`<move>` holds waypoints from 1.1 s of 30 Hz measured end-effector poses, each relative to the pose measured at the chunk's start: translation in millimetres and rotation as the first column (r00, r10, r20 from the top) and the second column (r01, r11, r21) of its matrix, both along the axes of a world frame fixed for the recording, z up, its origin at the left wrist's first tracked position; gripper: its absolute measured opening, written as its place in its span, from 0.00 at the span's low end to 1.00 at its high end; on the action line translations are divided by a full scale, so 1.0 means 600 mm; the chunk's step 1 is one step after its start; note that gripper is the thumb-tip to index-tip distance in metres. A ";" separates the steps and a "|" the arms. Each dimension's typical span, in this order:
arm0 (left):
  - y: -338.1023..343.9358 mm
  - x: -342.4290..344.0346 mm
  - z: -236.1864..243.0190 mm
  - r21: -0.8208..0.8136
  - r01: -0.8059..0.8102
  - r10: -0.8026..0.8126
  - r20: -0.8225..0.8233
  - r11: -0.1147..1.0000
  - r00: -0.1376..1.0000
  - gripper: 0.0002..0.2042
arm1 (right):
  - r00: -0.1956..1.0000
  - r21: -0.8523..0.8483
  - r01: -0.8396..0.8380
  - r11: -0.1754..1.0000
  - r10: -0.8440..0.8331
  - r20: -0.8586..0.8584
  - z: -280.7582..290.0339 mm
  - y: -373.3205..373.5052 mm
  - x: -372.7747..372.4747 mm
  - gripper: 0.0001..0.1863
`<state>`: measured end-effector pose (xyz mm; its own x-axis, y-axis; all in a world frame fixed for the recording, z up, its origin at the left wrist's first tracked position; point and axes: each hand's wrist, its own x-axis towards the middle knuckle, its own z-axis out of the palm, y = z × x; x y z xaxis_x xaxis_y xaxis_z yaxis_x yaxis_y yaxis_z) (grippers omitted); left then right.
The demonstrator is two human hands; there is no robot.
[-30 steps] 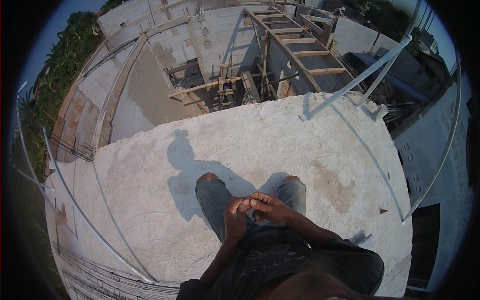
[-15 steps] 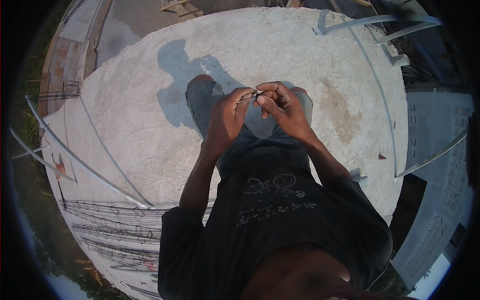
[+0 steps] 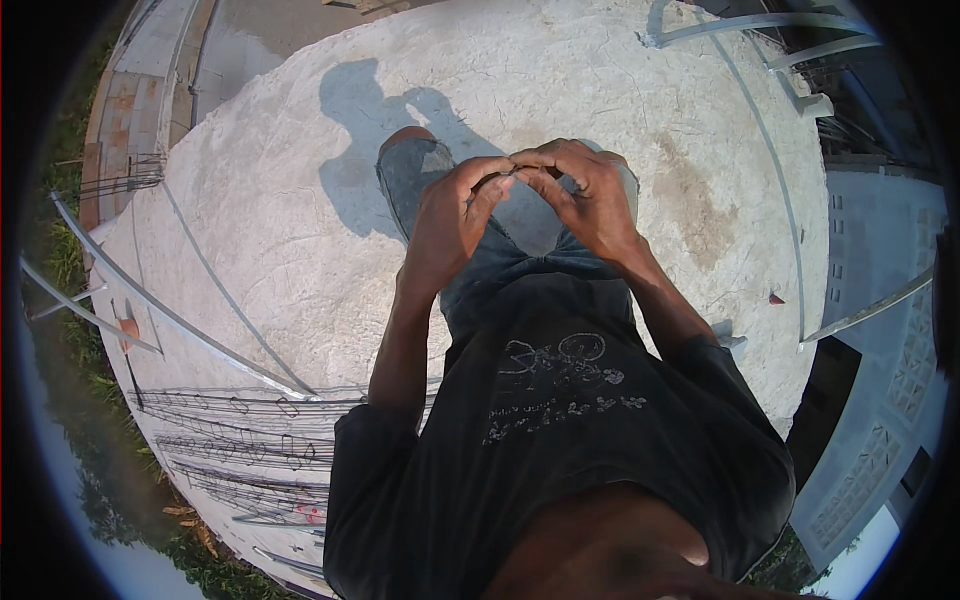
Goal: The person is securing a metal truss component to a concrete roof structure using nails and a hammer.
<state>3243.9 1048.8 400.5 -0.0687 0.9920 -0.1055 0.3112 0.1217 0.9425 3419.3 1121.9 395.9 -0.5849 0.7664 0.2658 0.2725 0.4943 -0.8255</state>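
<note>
My left hand [image 3: 450, 222] and my right hand [image 3: 590, 200] meet in front of me above my lap, thumbs and fingers pinched together tip to tip. Between the fingertips is a small, thin, dark wire-like piece [image 3: 513, 169], mostly covered by the fingers; its exact kind is too small to make out. Both hands are closed on it. Below them are my knees in dark trousers [image 3: 405, 185].
Rough pale concrete [image 3: 300, 270] spreads around me. Bundled steel rebar cages [image 3: 240, 430] lie at the lower left. Curved-looking metal bars [image 3: 190, 300] stand along the left, others [image 3: 760, 28] at the upper right. A grey-blue building wall [image 3: 875, 290] lies beyond the right edge.
Both hands have rolled and their fingertips have drawn closer together. The wire-like piece, showing more before, is now mostly hidden. The view has shifted slightly.
</note>
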 end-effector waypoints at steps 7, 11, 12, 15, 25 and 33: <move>0.007 0.010 -0.010 0.093 -0.033 0.045 -0.127 0.995 0.991 0.13 | 0.993 -0.166 0.033 0.986 -0.052 -0.107 -0.026 -0.007 -0.003 0.19; 0.012 0.009 -0.011 0.132 -0.120 0.136 -0.122 0.984 0.983 0.12 | 0.991 -0.137 0.053 0.989 -0.070 -0.118 -0.035 -0.014 0.001 0.21; 0.013 0.009 -0.014 0.138 -0.144 0.160 -0.107 0.980 0.981 0.11 | 0.996 -0.045 0.045 0.998 -0.048 -0.074 -0.042 -0.013 0.007 0.20; 0.015 0.006 -0.026 0.206 -0.117 0.148 -0.144 0.972 0.978 0.14 | 1.000 0.169 0.004 0.986 -0.006 0.007 -0.053 -0.003 0.020 0.17; 0.013 0.007 -0.034 0.168 -0.055 0.080 -0.143 0.984 0.986 0.13 | 0.983 0.592 -0.176 0.787 0.113 0.141 -0.062 0.031 0.028 0.12; 0.000 0.001 -0.044 0.271 0.093 0.010 -0.356 0.958 0.934 0.09 | 0.963 -0.403 -0.250 0.880 0.182 -0.199 -0.022 0.049 0.012 0.05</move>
<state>3244.4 1048.6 374.2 -0.0081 0.9799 0.1992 0.6263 -0.1504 0.7649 3426.7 1151.5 382.6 -0.7273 0.6849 0.0449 0.0547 0.1231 -0.9909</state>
